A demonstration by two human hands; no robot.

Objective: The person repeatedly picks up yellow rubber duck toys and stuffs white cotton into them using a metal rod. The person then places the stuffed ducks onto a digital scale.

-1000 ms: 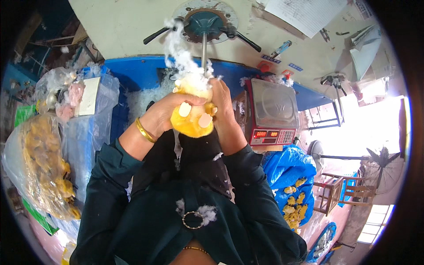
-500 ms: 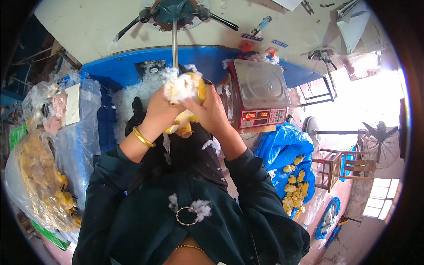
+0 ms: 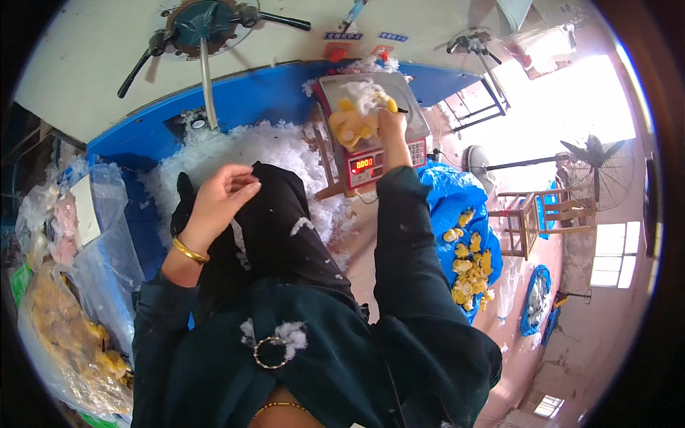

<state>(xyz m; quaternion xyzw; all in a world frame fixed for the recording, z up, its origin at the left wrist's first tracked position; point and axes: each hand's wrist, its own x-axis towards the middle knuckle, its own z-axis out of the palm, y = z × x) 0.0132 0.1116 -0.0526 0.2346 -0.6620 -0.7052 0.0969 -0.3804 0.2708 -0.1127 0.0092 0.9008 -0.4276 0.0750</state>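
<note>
Soft yellow plush toy [image 3: 351, 127], white fluffy stuffing [image 3: 368, 93] at far end: over red scale with steel pan [image 3: 401, 87]; contact unclear, long axis likewise. Right hand [image 3: 392, 130], nearer: closed on toy's right edge. Left hand [image 3: 221, 198]: empty, fingers loosely curled, well apart leftward.

wooden chair [image 3: 529, 222] on pinkish floor [image 3: 515, 362], worn wall [image 3: 603, 314], bright paned window [image 3: 615, 250]

Plush, plastic and polished metal

The yellow plush toy [image 3: 349, 125] looked fuzzy and matt, its white fluffy stuffing [image 3: 366, 95] fibrous; the square silver scale plate [image 3: 401, 87] was smooth metal, the round gold bangle [image 3: 190, 250] glossy metal, the crumpled blue sheet [image 3: 446, 187] shiny plastic
</note>
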